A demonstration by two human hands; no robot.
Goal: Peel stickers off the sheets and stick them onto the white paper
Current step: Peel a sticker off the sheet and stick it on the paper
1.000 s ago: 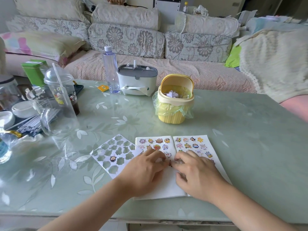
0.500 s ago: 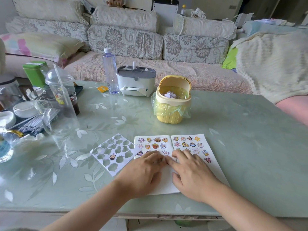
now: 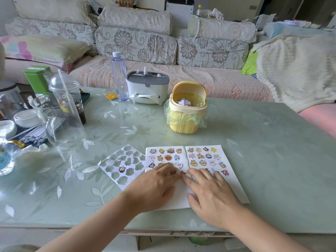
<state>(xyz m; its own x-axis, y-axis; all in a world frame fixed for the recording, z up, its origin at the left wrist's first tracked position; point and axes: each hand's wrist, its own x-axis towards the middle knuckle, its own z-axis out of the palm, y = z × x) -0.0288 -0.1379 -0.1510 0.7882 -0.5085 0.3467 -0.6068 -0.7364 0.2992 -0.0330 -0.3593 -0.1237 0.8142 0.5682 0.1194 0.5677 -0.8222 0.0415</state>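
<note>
A white paper (image 3: 234, 186), folded down the middle, lies at the table's near edge, and several cartoon stickers cover its upper half. My left hand (image 3: 154, 186) rests on its left page, fingertips down beside a small red sticker (image 3: 182, 173) near the fold. My right hand (image 3: 211, 195) lies flat on the right page with fingers spread, its index fingertip just below that sticker. To the left lies a sticker sheet (image 3: 127, 165) of mostly bare cut-outs with one dark round sticker (image 3: 122, 169) left on it.
A yellow mini bin (image 3: 187, 110) with a green liner stands behind the paper. Further back are a tissue box (image 3: 147, 88) and a water bottle (image 3: 120, 77). Plastic cups (image 3: 63, 110), dishes and a green tin (image 3: 37, 79) crowd the left side of the glass table (image 3: 263, 142).
The fingertips of both hands, which met at the fold, have drawn slightly apart, and the small red sticker now shows between them. The view has shifted a little.
</note>
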